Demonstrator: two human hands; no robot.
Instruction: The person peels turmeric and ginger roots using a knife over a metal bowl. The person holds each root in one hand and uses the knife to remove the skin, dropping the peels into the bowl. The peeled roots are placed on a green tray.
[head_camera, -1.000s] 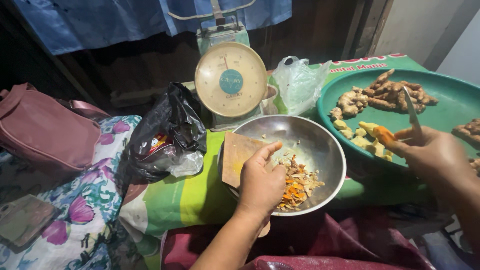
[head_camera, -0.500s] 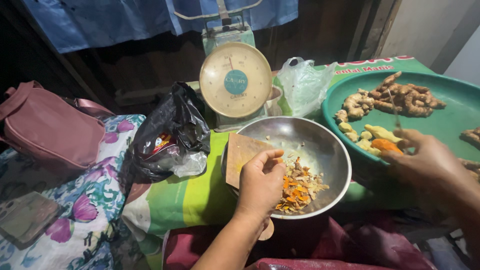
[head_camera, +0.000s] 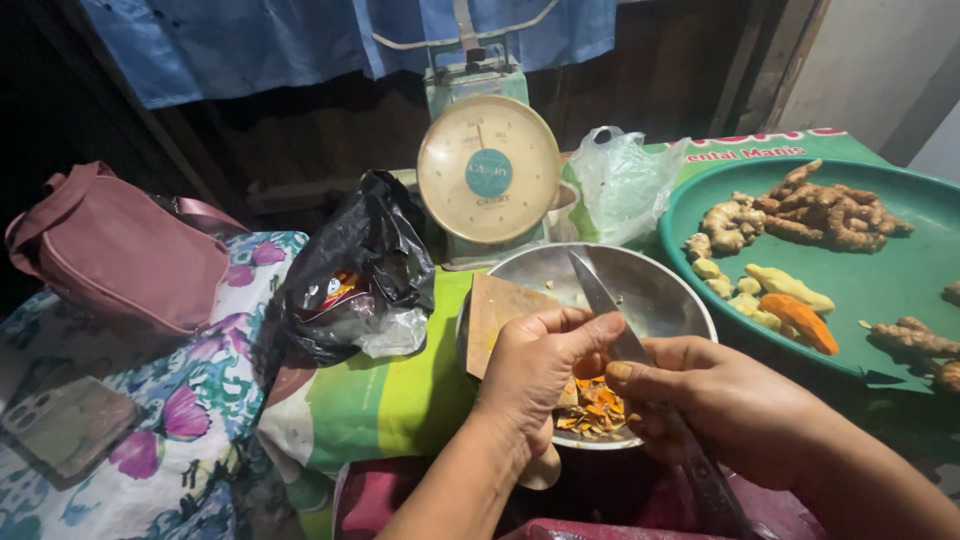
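A steel bowl is set at the desk's near edge; orange peelings and a brown board are seen inside it. Over the bowl the left hand and right hand are brought together. The right grip is clamped on a knife, blade pointed up and away across the bowl. The left grip is closed around something small at the blade's base; what it is cannot be told, as it is hidden by the fingers.

A green tray lies to the right, touching or just beside the bowl: brown roots are piled at its far side, peeled yellow and orange pieces nearer its left rim. A scale stands behind the bowl, a clear bag beside it. A black bag lies left of the bowl, a pink handbag farther left, a phone at the near left.

Bare cloth is left between black bag and bowl.
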